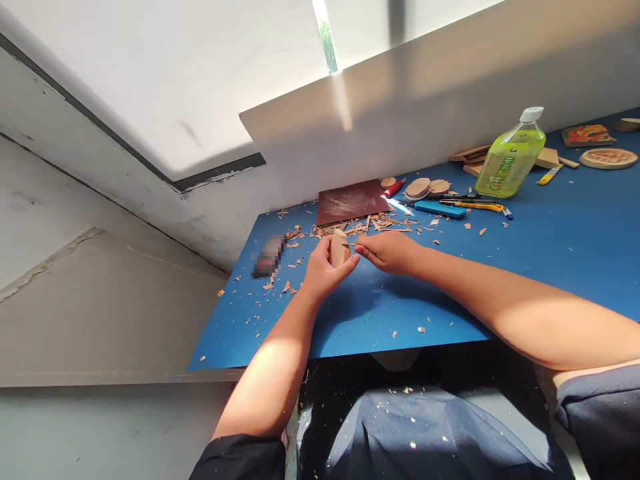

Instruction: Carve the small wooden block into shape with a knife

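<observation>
Left hand: the left hand [325, 270] is wrapped around a small wooden block [340, 248], fingers behind it and thumb along its near side, holding it just above the surface.
Right hand: the right hand [387, 252] has its fingers drawn narrow, their tips at the block's right edge; whether they pinch a tool cannot be told.
Wooden block: pale, upright, between the two hands, over the left middle of the blue surface [550, 253].
Near edge: it runs just below both wrists; the right forearm crosses it, and the person's lap [425, 433], flecked with chips, lies under it.
Left edge: it slants away towards the wall; a blurred dark object [269, 255] lies near it, to the left of the left hand.
Far edge: it meets the white wall [425, 100]; a dark red sheet of sandpaper [350, 200] lies flat against that side.
Clutter behind hands: wood shavings [370, 225] are heaped between the sandpaper and the hands and scattered thinly to the left.
Tools: a red cutter [395, 188], wooden discs [419, 189], a blue utility knife [440, 209] and a yellow utility knife [475, 205] lie beyond the right hand.
Far right: a green bottle [515, 157] stands upright, with a carved round plaque [609, 158] well beyond it.
Open room: a bare blue stretch lies to the right of the right forearm.
</observation>
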The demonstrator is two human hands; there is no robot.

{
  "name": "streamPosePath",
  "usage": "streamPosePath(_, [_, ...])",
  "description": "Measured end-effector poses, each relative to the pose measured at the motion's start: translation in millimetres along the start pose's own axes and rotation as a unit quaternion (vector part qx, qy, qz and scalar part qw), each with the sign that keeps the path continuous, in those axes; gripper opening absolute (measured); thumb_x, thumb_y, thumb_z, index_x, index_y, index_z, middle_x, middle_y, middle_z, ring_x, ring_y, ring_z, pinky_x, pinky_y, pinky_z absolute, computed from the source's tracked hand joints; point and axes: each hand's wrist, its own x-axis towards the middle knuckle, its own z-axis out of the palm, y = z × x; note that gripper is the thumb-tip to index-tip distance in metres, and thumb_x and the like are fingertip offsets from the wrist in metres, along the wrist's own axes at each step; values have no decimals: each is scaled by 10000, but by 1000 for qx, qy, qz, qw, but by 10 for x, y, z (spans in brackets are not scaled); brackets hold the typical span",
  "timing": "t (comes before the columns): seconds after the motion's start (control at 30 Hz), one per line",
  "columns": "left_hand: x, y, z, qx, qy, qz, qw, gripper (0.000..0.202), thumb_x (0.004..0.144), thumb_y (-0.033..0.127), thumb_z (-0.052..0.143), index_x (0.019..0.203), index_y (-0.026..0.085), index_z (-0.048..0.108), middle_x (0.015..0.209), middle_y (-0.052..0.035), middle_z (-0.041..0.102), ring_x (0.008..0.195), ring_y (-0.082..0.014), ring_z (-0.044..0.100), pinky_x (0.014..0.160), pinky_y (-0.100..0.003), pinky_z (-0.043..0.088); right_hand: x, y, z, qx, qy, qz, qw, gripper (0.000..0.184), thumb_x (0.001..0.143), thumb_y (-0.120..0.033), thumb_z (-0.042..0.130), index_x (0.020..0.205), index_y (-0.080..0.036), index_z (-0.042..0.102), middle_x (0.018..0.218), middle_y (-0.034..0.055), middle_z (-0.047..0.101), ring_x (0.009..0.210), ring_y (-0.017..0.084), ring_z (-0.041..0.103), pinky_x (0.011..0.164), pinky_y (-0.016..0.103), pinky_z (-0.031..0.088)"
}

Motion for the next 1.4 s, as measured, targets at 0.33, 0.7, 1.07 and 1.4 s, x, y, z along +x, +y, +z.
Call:
streamPosePath(0.33, [-32,64,0,36,0,11,999,591,841,592,836,1237,202,637,1023,-55,723,857,-202,663,780,-311,519,12,23,4,-3,0,3,1000,638,1166,-613,199,1091,-201,681,941,129,794,794,257,654,675,340,216])
streamPosePath(0.7, [-20,55,-21,73,9,5,997,587,838,600,832,1231,198,662,1047,-60,746,892,-214,674,773,-307,496,-4,9,-2,-77,-2,13,997,651,1168,-594,208,1156,-178,709,947,145,803,743,251,654,653,342,189])
streamPosePath(1.07, [20,51,17,38,14,-52,998,581,803,612,843,1175,191,697,999,-70,754,876,-235,672,740,-316,474,30,-19,36,-128,3,48,991,656,1179,-557,214,1255,-134,709,1039,217,823,838,308,751,656,327,282])
streamPosePath(1.4, [119,-8,13,39,24,-137,989,499,759,573,870,1060,205,718,909,-41,739,765,-202,626,640,-295,431,48,-10,36,-150,-4,73,986,582,1188,-535,248,1296,-154,673,1094,239,818,949,350,795,739,342,417])
